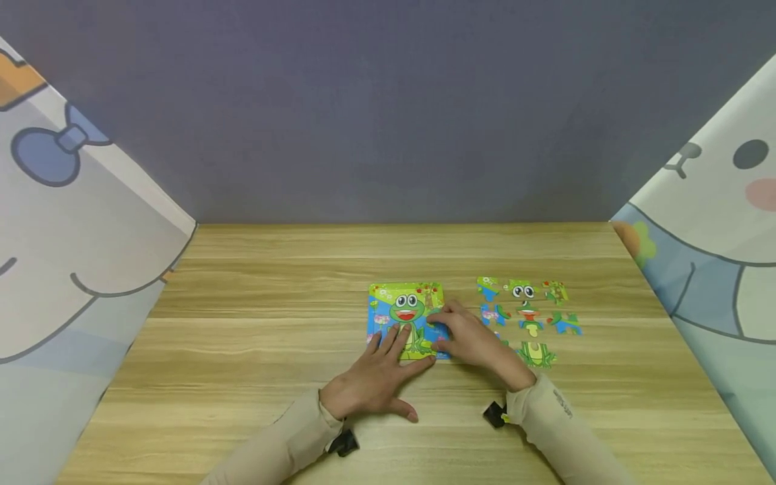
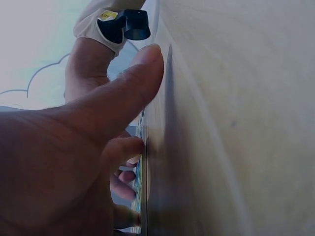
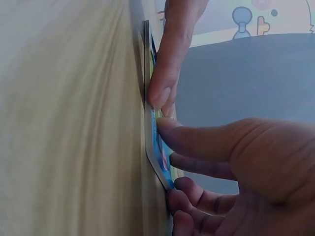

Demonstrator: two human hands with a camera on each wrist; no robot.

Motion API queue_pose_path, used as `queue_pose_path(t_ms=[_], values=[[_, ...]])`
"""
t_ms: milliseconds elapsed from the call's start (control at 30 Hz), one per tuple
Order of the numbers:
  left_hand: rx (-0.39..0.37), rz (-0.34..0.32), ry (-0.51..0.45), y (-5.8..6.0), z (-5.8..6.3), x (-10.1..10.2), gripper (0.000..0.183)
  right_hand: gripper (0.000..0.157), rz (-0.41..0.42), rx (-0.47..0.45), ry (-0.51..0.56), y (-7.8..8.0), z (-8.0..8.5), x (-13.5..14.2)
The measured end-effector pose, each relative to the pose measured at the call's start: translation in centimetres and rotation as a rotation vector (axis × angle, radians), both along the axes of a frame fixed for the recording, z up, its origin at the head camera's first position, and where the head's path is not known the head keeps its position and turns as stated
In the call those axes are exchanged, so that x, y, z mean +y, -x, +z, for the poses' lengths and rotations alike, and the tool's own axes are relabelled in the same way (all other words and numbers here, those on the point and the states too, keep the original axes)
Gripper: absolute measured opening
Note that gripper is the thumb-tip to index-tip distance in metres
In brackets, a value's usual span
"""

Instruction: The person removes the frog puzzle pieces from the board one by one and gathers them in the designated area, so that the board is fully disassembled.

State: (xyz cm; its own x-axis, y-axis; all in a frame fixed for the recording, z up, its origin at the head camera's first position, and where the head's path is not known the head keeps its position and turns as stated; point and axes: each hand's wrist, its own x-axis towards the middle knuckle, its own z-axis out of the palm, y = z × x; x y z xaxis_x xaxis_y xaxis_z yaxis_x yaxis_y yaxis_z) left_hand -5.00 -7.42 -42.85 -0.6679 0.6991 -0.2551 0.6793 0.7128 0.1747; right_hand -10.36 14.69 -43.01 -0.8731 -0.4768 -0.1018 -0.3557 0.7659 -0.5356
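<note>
A square frog puzzle board [image 1: 378, 306] lies flat on the table. My left hand [image 1: 382, 380] rests on its lower part with the fingers spread, the thumb off the near edge. At the board's right side my right hand [image 1: 475, 340] bends its thumb and fingers around a blue puzzle piece [image 3: 164, 158], close against the board's surface. Much of that piece is hidden by the fingers. In the right wrist view, the right fingertips [image 3: 178, 200] sit at the board's edge, and a left finger presses the board just above the right thumb.
Several loose frog puzzle pieces [image 1: 529, 314] lie in rough rows right of the board, some partly behind the right hand. The wooden table [image 1: 273, 303] meets a grey panel [image 1: 388, 135] at the back. Cartoon-printed panels [image 1: 715, 222] stand at both sides.
</note>
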Motion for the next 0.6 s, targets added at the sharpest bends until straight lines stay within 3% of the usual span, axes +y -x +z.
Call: queue_pose_path(t_ms=[600], values=[[-0.035, 0.017, 0.017, 0.06, 0.13, 0.14, 0.095, 0.045, -0.005, -0.077, 0.056, 0.22, -0.22, -0.35]])
